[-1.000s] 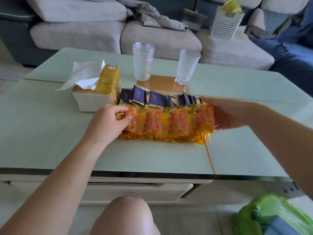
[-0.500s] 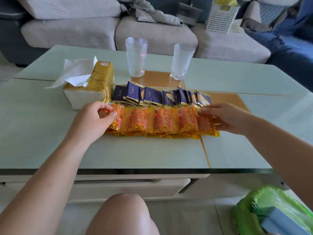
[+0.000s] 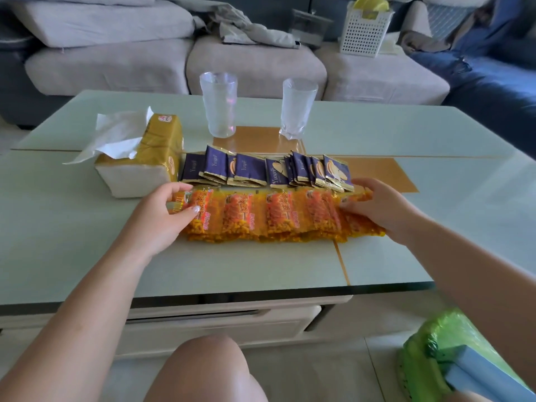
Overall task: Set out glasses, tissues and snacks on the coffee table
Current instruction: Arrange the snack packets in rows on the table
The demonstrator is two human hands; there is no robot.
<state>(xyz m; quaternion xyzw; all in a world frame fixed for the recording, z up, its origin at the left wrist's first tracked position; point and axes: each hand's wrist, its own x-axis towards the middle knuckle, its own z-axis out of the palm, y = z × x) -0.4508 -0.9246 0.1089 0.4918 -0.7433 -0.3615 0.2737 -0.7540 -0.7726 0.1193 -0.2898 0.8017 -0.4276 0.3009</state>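
A row of orange snack packets lies across the pale green coffee table. My left hand pinches the row's left end between thumb and fingers. My right hand grips the right end with curled fingers. Behind the row stand several dark blue snack sachets. A gold tissue pack with a white tissue sticking out sits at the left. Two clear glasses, one and another, stand upright farther back.
A grey sofa runs behind the table, with a white perforated basket on it. A green bag holding a blue box sits on the floor at lower right. My knee is below the table's front edge.
Both hands slid the orange packet row a little nearer and flattened it on the table. The right hand shifted from under the row's end to on top of it.
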